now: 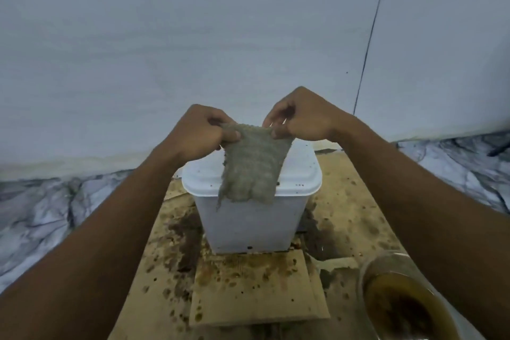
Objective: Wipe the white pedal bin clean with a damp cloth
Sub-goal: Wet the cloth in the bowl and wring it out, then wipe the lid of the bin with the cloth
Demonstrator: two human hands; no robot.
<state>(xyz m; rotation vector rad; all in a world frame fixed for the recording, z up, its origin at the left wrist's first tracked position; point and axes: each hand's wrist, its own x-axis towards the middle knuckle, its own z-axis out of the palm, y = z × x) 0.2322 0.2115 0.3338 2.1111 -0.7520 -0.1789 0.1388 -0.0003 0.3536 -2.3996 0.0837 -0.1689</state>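
One pale wall (pixel 193 50) rises behind the bin, and veined, marble-look floor (pixel 41 215) spreads to either side of it. Under the bin lie flat brown cardboard sheets (pixel 256 292), blotched dark; how many overlap is hard to tell. One white pedal bin (pixel 248 223), boxy plastic with a rounded lid, stands upright and speckled. One grey, nubbly cloth (pixel 251 171) hangs over the bin's lid; whether they touch is unclear. The left hand (pixel 196 132) and right hand (pixel 303 119) each pinch a top corner. Nearer than the bin, to its right, one round container (pixel 400 306) of brown liquid is cut off.
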